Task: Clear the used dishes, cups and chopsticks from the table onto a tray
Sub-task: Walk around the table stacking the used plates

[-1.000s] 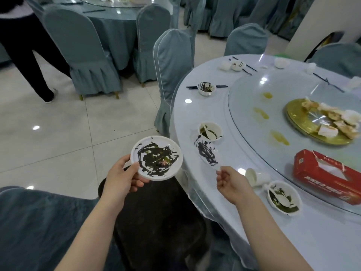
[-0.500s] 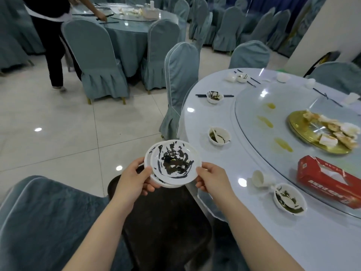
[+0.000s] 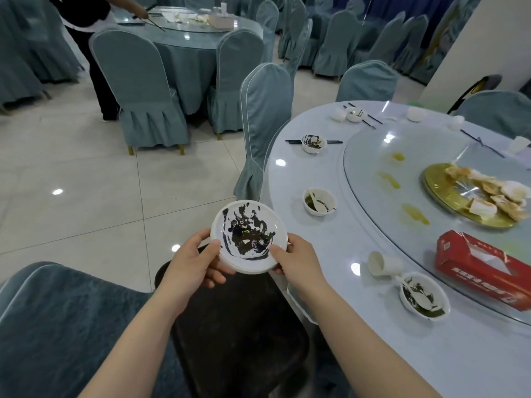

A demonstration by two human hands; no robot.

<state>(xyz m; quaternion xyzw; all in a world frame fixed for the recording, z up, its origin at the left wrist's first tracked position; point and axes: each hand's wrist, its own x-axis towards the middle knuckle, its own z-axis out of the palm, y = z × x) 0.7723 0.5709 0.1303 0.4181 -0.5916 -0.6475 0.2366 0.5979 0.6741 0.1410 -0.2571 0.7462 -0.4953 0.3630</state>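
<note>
we hold a small stack of round white plates smeared with dark sauce [image 3: 249, 236] over the dark rectangular tray [image 3: 241, 334], just off the rim of the pale blue round tabletop [image 3: 359, 334]. left hand [image 3: 192, 261] grips the left rim, thumb on top and fingers curled under; right hand [image 3: 296, 261] pinches the right rim, thumb on the upper face.

handling guess: ceramic or melamine, stiff, light, sauce makes the faces slick and the stack can shear. best hold is opposite rims, kept level, set down flat.

containers left on the tabletop:
- small white bowl with a white spoon and dark-green residue [image 3: 319, 201]
- nearer white bowl with a spoon and dark residue [image 3: 424, 295]
- tipped-over white cup [image 3: 383, 263], appears empty
- far small white bowl streaked with sauce [image 3: 314, 143], sitting on black chopsticks [image 3: 333, 142]
- gold round platter with food scraps [image 3: 459, 208] and a red tissue box [image 3: 485, 272] on the glass turntable [image 3: 370, 173]

tray looks empty.
</note>
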